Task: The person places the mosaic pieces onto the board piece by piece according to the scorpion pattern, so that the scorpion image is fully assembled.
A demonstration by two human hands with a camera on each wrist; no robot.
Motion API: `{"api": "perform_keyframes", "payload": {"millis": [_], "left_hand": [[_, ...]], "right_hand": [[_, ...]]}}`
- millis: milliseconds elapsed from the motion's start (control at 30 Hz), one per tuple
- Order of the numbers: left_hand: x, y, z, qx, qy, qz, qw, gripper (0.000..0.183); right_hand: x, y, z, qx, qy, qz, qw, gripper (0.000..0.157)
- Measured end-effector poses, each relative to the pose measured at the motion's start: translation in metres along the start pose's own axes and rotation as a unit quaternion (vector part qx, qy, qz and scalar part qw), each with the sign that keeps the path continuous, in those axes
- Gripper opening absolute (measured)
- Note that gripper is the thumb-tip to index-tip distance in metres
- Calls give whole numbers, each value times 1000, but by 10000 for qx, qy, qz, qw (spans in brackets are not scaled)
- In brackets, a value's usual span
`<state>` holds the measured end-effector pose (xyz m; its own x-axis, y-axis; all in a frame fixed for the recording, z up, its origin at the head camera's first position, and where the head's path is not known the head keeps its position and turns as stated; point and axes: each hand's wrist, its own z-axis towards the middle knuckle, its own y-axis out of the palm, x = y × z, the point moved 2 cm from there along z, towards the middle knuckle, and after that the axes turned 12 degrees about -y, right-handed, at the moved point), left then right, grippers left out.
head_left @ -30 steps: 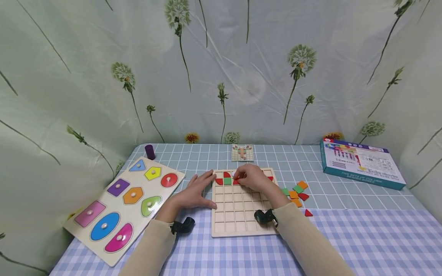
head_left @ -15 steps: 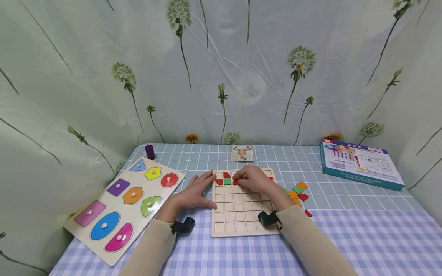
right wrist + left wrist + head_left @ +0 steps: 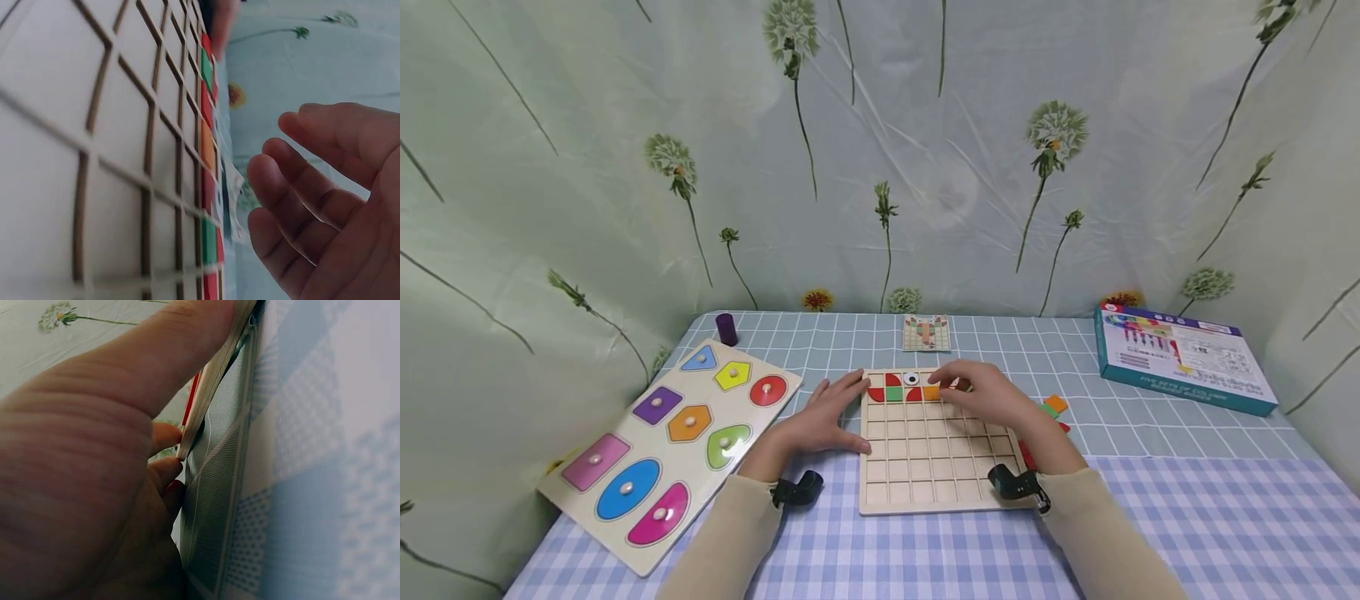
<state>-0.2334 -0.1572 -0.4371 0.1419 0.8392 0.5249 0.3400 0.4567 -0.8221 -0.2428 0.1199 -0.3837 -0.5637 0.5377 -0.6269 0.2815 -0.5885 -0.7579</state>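
A wooden grid board (image 3: 921, 479) lies on the table. Along its far rows sit a green square tile (image 3: 893, 393), a red quarter-round tile (image 3: 913, 396), a black-and-white eye tile (image 3: 912, 378) and an orange square tile (image 3: 931, 392). My left hand (image 3: 826, 421) spreads its fingers and thumb against the board's left edge, as the left wrist view also shows. Over the far right part hovers my right hand (image 3: 988, 396), hiding some tiles. In the right wrist view its fingers (image 3: 281, 187) are loosely bent, with nothing between them; another green tile (image 3: 209, 240) is set in the board.
Loose tiles (image 3: 1056, 404) lie right of the board, partly behind the right forearm. A small pattern card (image 3: 926, 343) stands behind it. At left is a knobbed shape puzzle (image 3: 745, 417), with a purple cylinder (image 3: 726, 330) behind. A flat game box (image 3: 1183, 358) lies back right.
My right hand has moved right and lifted off the tiles, uncovering the eye tile and the orange square. My left hand has stayed at the board's edge.
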Motion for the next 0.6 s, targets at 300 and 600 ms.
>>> {"api": "perform_keyframes", "payload": {"millis": [300, 600], "left_hand": [[0, -1, 0, -36, -96, -7, 9999, 107], [0, -1, 0, -39, -98, -1, 9999, 106]], "right_hand": [[19, -25, -16, -7, 555, 29, 9985, 27], [44, -44, -34, -186, 1059, -227, 9939, 31]]}}
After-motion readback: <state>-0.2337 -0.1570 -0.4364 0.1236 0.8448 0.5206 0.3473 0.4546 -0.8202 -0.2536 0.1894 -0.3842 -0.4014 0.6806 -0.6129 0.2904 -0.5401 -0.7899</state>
